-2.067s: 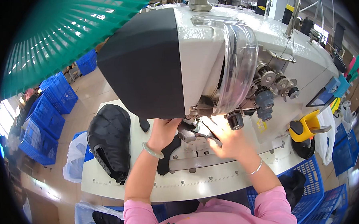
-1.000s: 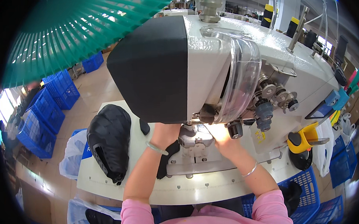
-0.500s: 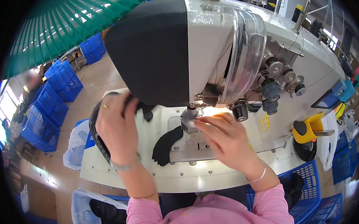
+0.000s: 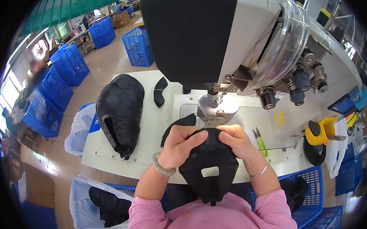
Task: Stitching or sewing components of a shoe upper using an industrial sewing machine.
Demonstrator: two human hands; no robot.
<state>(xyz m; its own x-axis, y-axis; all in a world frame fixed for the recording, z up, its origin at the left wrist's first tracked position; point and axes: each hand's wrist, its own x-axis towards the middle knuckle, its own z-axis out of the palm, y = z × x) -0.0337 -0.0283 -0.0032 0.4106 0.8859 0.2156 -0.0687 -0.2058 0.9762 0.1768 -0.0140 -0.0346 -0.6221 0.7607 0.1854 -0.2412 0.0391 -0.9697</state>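
We hold a black fabric cap piece (image 4: 209, 164) between both hands, just in front of the sewing machine's presser foot (image 4: 218, 109) and hanging over the near edge of the white work table (image 4: 120, 158); our left hand (image 4: 180, 145) curls over its upper left edge with the fingers closed on the cloth, and our right hand (image 4: 235, 140) pinches the upper right edge the same way, thumbs seemingly tucked beneath, though we cannot see them. The piece looks soft and light; it drapes and folds under its own weight, with a rectangular cut-out (image 4: 210, 171) low in the panel, so we judge it floppy rather than stiff, not fragile, and unlikely to slip; the seam edge near the top seems the sensible place to grip, both hands close together to keep it taut; holding it by the loose lower part would likely let it sag.

A stack of finished black caps (image 4: 120, 111) sits on the table to our left, a small black strip (image 4: 159, 91) lies beyond it, and green thread snips (image 4: 260, 142) lie to the right.

Half a second ago our left hand was out on that stack and our right hand alone was at the needle; now both hands have come together on one piece, drawn back toward us.
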